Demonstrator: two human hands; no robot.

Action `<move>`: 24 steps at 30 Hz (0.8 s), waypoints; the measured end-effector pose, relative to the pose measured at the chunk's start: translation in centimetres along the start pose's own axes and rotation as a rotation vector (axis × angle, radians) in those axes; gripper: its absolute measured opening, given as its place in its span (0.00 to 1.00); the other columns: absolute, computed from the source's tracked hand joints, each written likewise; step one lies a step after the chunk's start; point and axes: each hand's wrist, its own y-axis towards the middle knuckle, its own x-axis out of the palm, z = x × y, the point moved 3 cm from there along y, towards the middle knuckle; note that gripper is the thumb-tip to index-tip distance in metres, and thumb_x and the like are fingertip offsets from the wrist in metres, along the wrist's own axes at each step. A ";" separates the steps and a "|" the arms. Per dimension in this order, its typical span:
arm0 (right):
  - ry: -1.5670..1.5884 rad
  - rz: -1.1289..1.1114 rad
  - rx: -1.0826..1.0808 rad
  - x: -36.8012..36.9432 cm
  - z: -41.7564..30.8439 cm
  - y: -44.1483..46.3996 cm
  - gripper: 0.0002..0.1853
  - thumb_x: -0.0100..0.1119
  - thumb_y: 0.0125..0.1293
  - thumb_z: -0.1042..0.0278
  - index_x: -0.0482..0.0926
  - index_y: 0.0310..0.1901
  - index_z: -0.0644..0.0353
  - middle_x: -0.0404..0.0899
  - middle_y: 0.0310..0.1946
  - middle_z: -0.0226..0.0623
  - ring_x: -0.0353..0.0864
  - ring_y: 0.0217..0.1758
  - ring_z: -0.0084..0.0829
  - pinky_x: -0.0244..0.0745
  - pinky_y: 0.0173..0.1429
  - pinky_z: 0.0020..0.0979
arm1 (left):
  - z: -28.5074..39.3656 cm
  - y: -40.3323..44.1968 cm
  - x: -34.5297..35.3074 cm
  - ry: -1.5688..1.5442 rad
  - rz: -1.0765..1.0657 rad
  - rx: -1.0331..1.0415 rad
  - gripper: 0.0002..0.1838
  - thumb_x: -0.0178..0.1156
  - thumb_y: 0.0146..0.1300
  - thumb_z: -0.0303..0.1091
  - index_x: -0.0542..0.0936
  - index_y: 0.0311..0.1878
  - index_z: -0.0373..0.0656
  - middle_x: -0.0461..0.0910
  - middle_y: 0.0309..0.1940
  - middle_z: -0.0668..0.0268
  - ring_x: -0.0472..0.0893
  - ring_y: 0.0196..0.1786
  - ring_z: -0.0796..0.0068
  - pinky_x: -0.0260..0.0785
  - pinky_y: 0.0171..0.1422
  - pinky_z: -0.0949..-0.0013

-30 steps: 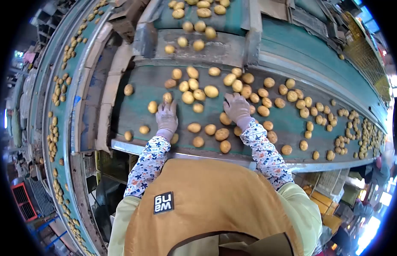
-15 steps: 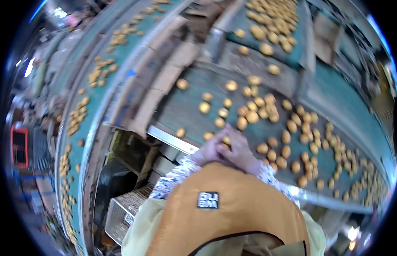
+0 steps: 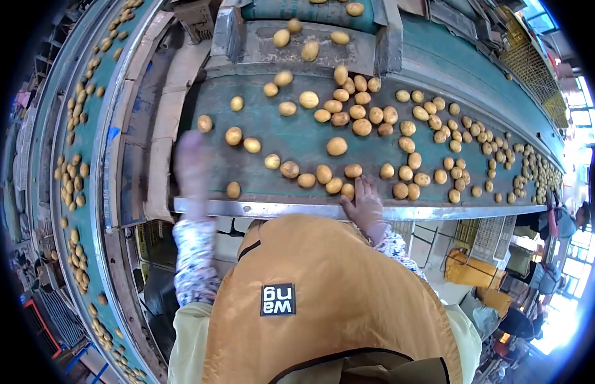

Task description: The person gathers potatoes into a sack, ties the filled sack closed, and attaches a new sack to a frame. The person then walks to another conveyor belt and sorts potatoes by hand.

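Many yellow-brown potatoes [image 3: 336, 146] lie spread over a dark green conveyor belt [image 3: 259, 173] in front of me. My right hand [image 3: 366, 203] reaches over the metal rim with its fingers stretched out, right beside a potato [image 3: 348, 191]; nothing shows in its grasp. Another potato [image 3: 353, 171] lies just beyond its fingertips. My left hand [image 3: 193, 166] is smeared by motion at the belt's left end, close to the cardboard edging. A potato [image 3: 205, 123] sits just past it. Whether that hand holds anything is not visible.
A metal rim [image 3: 278, 209] runs along the near side of the belt. To the left, a second conveyor [image 3: 96, 147] carries more potatoes, with cardboard edging [image 3: 166, 128] between the two. Yellow crates [image 3: 534, 64] stand at upper right. A white crate [image 3: 496, 237] is below the rim.
My hands were together at the near rim; now they are apart, the left one far out to the left. My view has turned rightward, and the potatoes have shifted along the belt.
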 end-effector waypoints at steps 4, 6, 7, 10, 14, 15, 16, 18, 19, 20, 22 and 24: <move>0.037 0.210 -0.075 -1.2 -4.1 3.6 0.34 0.58 0.51 0.55 0.62 0.58 0.61 0.63 0.58 0.48 0.60 0.61 0.46 0.54 0.63 0.44 | 4.0 -6.2 12.2 0.483 -0.374 0.526 0.16 0.57 0.45 0.27 0.77 0.40 0.53 0.72 0.47 0.63 0.71 0.49 0.57 0.66 0.51 0.61; 0.092 0.319 -0.106 -3.2 -5.9 7.0 0.29 0.59 0.49 0.61 0.67 0.54 0.61 0.67 0.53 0.47 0.65 0.57 0.43 0.58 0.60 0.43 | 1.1 -5.5 14.4 0.369 -0.409 0.390 0.15 0.57 0.44 0.28 0.77 0.38 0.53 0.72 0.47 0.63 0.71 0.50 0.57 0.65 0.52 0.61; 0.039 0.437 -0.224 -4.7 -7.1 9.1 0.26 0.59 0.49 0.62 0.69 0.52 0.59 0.68 0.50 0.46 0.65 0.56 0.43 0.59 0.58 0.43 | -0.2 -4.6 15.0 0.266 -0.446 0.252 0.14 0.58 0.43 0.28 0.77 0.37 0.53 0.71 0.46 0.63 0.70 0.50 0.57 0.65 0.52 0.60; -0.277 0.373 -0.313 -4.4 -8.7 17.0 0.18 0.57 0.49 0.65 0.74 0.44 0.56 0.74 0.44 0.42 0.69 0.52 0.44 0.63 0.53 0.44 | -1.8 -3.1 14.2 -0.081 -0.637 -0.041 0.14 0.54 0.44 0.28 0.76 0.38 0.48 0.73 0.40 0.62 0.73 0.45 0.59 0.67 0.49 0.61; -0.482 -0.126 -0.055 -1.8 -9.7 23.4 0.14 0.56 0.50 0.67 0.74 0.41 0.56 0.77 0.41 0.40 0.74 0.48 0.42 0.66 0.49 0.42 | -2.1 -2.3 12.6 -1.001 -0.989 -0.707 0.19 0.52 0.46 0.30 0.74 0.45 0.44 0.74 0.40 0.62 0.74 0.46 0.63 0.68 0.51 0.62; -0.326 -0.169 -0.077 -1.7 -9.5 23.1 0.14 0.55 0.51 0.67 0.74 0.41 0.56 0.77 0.40 0.41 0.75 0.46 0.42 0.68 0.47 0.42 | -0.7 -2.4 11.8 -1.222 -0.918 -0.785 0.22 0.52 0.47 0.32 0.71 0.49 0.42 0.73 0.41 0.61 0.73 0.47 0.65 0.68 0.53 0.63; -0.174 -0.208 -0.103 -1.6 -9.5 22.5 0.14 0.55 0.52 0.67 0.74 0.42 0.57 0.78 0.39 0.42 0.77 0.45 0.41 0.69 0.46 0.41 | 0.3 -2.7 11.4 -1.445 -0.832 -0.852 0.25 0.53 0.49 0.34 0.69 0.53 0.39 0.73 0.42 0.61 0.73 0.48 0.67 0.67 0.54 0.63; 0.351 0.022 -0.239 0.1 -9.5 19.1 0.18 0.56 0.52 0.62 0.73 0.45 0.59 0.77 0.39 0.48 0.76 0.42 0.48 0.71 0.46 0.41 | 0.7 -3.2 11.7 -1.608 -0.816 -0.968 0.25 0.52 0.54 0.38 0.68 0.57 0.44 0.74 0.42 0.60 0.74 0.46 0.66 0.68 0.52 0.64; 0.349 0.041 -0.350 -0.9 -12.0 17.0 0.20 0.56 0.53 0.59 0.72 0.47 0.58 0.77 0.39 0.47 0.77 0.41 0.47 0.72 0.44 0.42 | 1.2 -3.0 11.8 -1.653 -0.879 -1.052 0.24 0.52 0.55 0.41 0.68 0.56 0.44 0.74 0.42 0.59 0.74 0.45 0.67 0.69 0.49 0.65; 0.400 0.056 -0.468 0.9 -13.4 15.6 0.25 0.56 0.54 0.57 0.70 0.51 0.62 0.75 0.43 0.51 0.75 0.46 0.48 0.70 0.49 0.42 | 1.5 -3.3 11.5 -1.688 -0.937 -1.152 0.23 0.52 0.57 0.45 0.69 0.55 0.45 0.74 0.41 0.59 0.74 0.44 0.68 0.69 0.46 0.66; 0.664 -0.011 -0.719 -0.5 -16.9 12.5 0.32 0.56 0.57 0.54 0.64 0.58 0.66 0.70 0.51 0.53 0.69 0.54 0.50 0.63 0.57 0.42 | -2.3 -4.9 14.4 -1.577 -0.756 -1.023 0.22 0.52 0.58 0.46 0.70 0.53 0.45 0.74 0.40 0.59 0.74 0.41 0.70 0.69 0.43 0.68; 0.572 0.164 -0.654 -0.5 -16.5 12.9 0.32 0.56 0.57 0.54 0.63 0.58 0.66 0.71 0.50 0.51 0.70 0.51 0.50 0.64 0.56 0.41 | -2.1 -2.5 11.7 -2.129 -0.874 -1.234 0.18 0.53 0.59 0.46 0.72 0.49 0.47 0.73 0.40 0.61 0.73 0.36 0.77 0.68 0.36 0.71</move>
